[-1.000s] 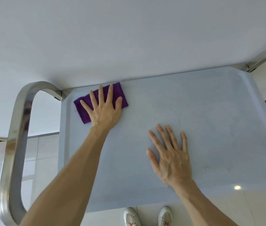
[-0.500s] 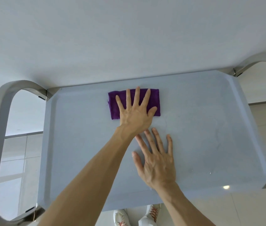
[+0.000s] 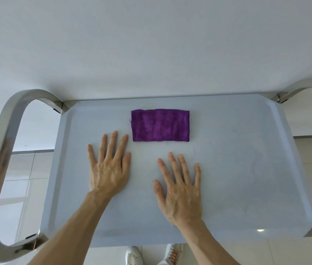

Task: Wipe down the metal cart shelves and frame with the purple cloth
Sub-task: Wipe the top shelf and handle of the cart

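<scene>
While both hands, left hand (image 3: 109, 169) & right hand (image 3: 180, 190), lie flat, fingers spread, holding nothing, the purple cloth (image 3: 160, 125) sits untouched at 12 o'clock on the top shelf (image 3: 246, 169), so the frame (image 3: 4, 150) & lower shelves prob. remain.

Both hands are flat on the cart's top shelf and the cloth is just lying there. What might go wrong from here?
1. The purple cloth lies free; neither the left hand nor the right hand touches it, so wiping may stall.
2. Bare palms on the top shelf may leave fresh smudges.
3. The shiny frame could be skipped.
</scene>
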`<action>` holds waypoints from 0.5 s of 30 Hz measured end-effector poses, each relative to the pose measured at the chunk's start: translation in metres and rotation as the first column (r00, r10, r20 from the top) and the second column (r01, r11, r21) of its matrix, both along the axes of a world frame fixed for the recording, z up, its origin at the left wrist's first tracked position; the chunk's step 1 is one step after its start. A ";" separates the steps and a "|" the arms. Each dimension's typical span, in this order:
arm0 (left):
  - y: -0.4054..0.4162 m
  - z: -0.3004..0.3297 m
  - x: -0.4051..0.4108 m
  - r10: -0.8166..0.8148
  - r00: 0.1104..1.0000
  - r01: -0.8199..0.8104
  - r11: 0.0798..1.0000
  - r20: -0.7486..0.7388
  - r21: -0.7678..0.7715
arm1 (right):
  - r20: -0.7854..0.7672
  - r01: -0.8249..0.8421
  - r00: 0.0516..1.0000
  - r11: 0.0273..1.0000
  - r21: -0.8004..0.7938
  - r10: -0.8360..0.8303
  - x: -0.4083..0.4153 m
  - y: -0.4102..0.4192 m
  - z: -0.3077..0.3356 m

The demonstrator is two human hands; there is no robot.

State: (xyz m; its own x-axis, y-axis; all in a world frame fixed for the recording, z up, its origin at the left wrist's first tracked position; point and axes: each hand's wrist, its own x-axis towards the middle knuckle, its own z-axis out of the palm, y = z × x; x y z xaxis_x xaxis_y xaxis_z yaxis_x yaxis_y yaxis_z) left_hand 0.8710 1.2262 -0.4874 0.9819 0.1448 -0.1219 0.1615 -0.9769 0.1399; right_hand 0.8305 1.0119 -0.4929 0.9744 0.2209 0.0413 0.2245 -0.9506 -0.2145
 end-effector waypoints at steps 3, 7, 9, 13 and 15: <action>0.002 -0.005 -0.002 0.003 1.000 -0.003 1.000 0.029 -0.002 | -0.007 0.004 1.000 1.000 -0.002 -0.004 0.000 0.000 0.005; 0.001 -0.006 -0.002 0.013 0.999 -0.013 1.000 0.047 -0.001 | -0.035 0.020 0.999 0.999 0.045 -0.018 0.007 0.005 0.022; 0.001 -0.006 -0.001 0.009 0.998 -0.009 1.000 0.058 -0.006 | 0.003 0.015 1.000 0.992 0.123 -0.015 0.025 0.008 0.033; 0.003 -0.006 -0.001 0.010 0.998 -0.010 1.000 0.059 -0.009 | 0.072 -0.028 0.997 0.960 0.280 0.008 0.092 0.032 0.049; 0.003 -0.007 -0.001 0.005 0.999 -0.005 1.000 0.053 -0.006 | -0.046 -0.035 0.998 0.974 0.226 0.046 0.120 0.048 0.046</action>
State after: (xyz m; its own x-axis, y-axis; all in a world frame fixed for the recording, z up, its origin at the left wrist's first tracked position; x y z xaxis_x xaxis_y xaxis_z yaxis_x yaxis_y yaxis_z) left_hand 0.8704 1.2291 -0.4939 0.9863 0.1491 -0.0707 0.1585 -0.9752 0.1542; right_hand 0.9509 1.0597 -0.4473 0.9670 0.2507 0.0452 0.2451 -0.8672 -0.4335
